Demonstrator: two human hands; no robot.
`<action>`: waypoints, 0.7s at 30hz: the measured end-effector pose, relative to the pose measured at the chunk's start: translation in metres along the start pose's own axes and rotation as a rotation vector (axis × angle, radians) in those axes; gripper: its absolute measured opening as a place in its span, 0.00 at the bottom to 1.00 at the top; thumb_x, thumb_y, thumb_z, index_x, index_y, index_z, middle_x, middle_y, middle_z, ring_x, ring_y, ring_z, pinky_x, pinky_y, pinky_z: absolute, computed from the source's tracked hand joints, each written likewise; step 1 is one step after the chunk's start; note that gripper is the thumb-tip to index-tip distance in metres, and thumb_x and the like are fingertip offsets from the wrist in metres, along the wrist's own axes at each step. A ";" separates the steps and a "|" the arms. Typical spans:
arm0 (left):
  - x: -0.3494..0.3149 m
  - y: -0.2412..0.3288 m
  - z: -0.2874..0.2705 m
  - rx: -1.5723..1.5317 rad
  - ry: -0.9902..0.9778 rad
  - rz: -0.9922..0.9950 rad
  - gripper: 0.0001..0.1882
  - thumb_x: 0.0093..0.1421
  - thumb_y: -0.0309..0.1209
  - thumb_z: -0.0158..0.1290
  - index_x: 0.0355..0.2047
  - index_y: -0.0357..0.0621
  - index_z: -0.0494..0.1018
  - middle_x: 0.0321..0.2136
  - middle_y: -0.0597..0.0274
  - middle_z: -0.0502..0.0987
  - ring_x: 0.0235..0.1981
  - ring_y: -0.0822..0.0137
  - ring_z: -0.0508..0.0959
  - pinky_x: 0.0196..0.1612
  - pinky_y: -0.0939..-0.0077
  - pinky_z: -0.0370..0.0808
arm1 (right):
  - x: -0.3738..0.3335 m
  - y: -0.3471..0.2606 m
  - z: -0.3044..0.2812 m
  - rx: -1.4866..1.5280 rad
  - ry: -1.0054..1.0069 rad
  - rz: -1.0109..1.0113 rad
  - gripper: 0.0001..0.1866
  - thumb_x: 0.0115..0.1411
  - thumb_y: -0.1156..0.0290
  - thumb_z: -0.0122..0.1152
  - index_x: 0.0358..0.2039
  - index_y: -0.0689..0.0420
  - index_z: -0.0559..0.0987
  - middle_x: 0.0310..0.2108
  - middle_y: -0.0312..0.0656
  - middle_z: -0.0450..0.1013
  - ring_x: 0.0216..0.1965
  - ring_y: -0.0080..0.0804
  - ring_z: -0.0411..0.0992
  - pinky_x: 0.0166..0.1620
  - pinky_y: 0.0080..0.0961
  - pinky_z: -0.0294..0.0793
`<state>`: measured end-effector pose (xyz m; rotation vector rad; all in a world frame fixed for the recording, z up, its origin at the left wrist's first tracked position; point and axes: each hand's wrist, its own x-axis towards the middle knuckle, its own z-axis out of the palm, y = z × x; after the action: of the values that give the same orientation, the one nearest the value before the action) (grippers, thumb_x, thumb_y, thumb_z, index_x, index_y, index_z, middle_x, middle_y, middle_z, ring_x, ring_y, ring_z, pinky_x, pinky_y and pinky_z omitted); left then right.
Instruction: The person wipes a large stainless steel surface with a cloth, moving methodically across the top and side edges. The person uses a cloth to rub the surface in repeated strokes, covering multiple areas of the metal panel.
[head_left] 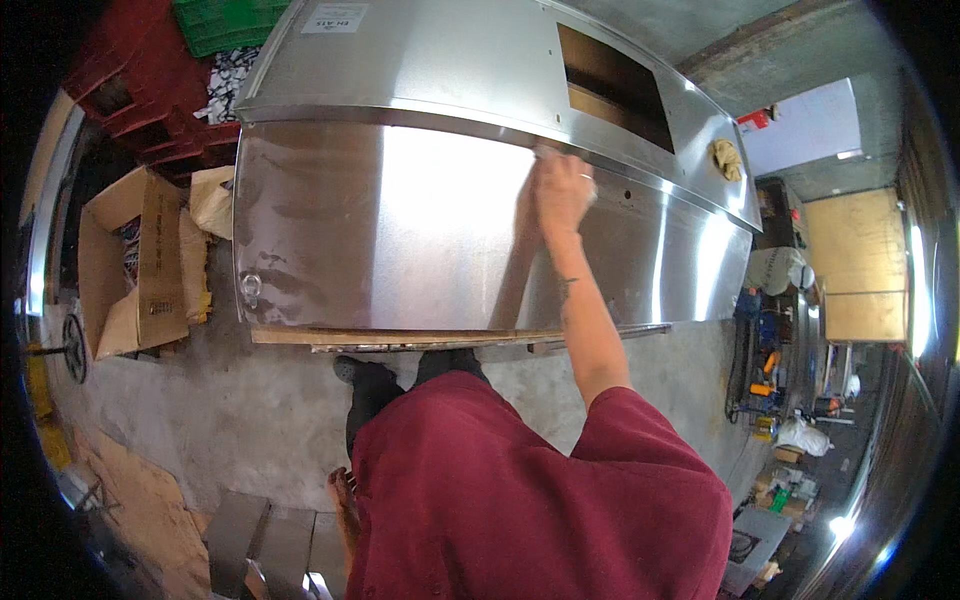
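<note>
A large stainless-steel cabinet (460,230) lies in front of me, its shiny front panel facing up toward me. My right hand (565,195) presses on this panel near the long bent seam at its upper edge. Its fingers are bunched together; whatever is under the fingertips is too blurred to name. A ring shows on one finger. Right of the hand is a small round hole (628,195) in the panel. Beyond the seam, a rectangular opening (615,85) is cut into the upper face. My left hand (343,492) hangs low beside my body, mostly hidden, its fingers unclear.
A crumpled tan glove or cloth (727,160) rests on the cabinet's right end. At left stand an opened cardboard box (140,260), red crates (150,90) and a green crate (225,25). Tools and parts crowd the right side. Metal boxes (265,545) sit at lower left.
</note>
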<state>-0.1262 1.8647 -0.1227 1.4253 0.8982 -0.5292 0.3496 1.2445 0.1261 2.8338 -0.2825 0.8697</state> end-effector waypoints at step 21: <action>0.057 0.059 -0.115 0.001 -0.096 -0.099 0.23 0.71 0.48 0.60 0.57 0.49 0.73 0.40 0.56 0.82 0.34 0.62 0.83 0.38 0.66 0.81 | -0.004 -0.033 0.001 0.207 0.101 0.115 0.12 0.66 0.70 0.62 0.48 0.58 0.85 0.46 0.50 0.77 0.49 0.54 0.74 0.50 0.52 0.76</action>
<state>-0.0709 1.9950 -0.1212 1.3497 0.8951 -0.6665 0.3545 1.2769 0.1204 2.9729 -0.3652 1.1235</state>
